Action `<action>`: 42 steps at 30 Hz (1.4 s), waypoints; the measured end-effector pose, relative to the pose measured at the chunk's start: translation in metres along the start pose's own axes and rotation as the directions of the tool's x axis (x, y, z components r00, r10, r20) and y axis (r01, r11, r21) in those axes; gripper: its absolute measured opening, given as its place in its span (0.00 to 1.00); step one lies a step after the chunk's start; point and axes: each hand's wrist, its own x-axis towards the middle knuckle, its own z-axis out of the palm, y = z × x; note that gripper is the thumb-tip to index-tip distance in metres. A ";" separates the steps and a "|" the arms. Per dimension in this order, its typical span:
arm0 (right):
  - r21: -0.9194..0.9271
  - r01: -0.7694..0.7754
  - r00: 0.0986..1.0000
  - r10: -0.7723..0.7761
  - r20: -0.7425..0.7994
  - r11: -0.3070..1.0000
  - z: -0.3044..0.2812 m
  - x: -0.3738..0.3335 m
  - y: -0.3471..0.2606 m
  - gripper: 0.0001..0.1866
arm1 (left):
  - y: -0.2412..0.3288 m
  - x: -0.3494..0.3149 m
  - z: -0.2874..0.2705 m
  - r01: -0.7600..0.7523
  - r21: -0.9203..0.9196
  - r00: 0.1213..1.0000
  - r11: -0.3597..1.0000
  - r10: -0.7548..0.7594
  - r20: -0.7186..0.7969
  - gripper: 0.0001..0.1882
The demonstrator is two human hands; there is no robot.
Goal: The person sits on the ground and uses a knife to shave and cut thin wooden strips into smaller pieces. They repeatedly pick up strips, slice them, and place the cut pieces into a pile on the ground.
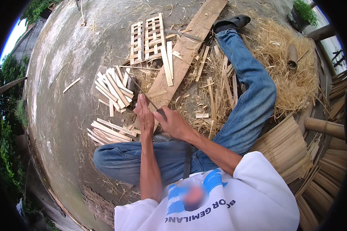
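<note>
Head view: person seated on the ground. Right hand (174, 125), fingers closed round the dark handle of a knife (147, 96); blade slants up and left, beside the left hand's fingertips. Left hand (145, 117): fingers extended, close together; cannot tell whether they grip anything. Long wooden plank (192, 48) just beyond both hands. Two piles of pale strips, upper (115, 87) and lower (110, 131), left of the hands. Woven lattice panel (146, 38) farther off. Heap of shavings (285, 82) at right, past the outstretched leg (254, 82).
</note>
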 end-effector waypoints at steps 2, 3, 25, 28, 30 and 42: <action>0.026 -0.006 1.000 0.006 -0.002 1.000 0.003 -0.003 0.009 0.26 | 0.009 -0.009 0.010 -0.075 0.008 0.997 0.997 0.075 -0.016 0.31; 0.035 -0.019 1.000 0.018 0.020 0.999 0.000 -0.002 0.005 0.26 | 0.012 -0.006 0.007 -0.062 0.033 0.998 0.998 0.062 -0.008 0.31; -0.163 -0.052 0.999 0.052 -0.002 0.985 -0.008 0.009 0.071 0.29 | 0.020 0.001 -0.006 -0.064 0.135 0.995 0.989 0.073 -0.065 0.28; 0.009 -0.044 0.998 0.044 0.034 0.999 0.005 -0.001 0.055 0.28 | 0.020 0.000 -0.013 -0.053 0.173 0.997 0.983 0.061 -0.040 0.28; -0.051 0.016 0.999 -0.014 0.045 0.999 0.004 -0.008 0.048 0.29 | 0.017 -0.002 -0.014 -0.044 0.186 0.997 0.982 0.055 -0.051 0.27; -0.176 -0.113 0.992 0.102 -0.071 0.978 -0.002 0.006 0.138 0.30 | 0.024 0.005 -0.019 -0.050 0.285 0.997 0.957 0.063 -0.036 0.25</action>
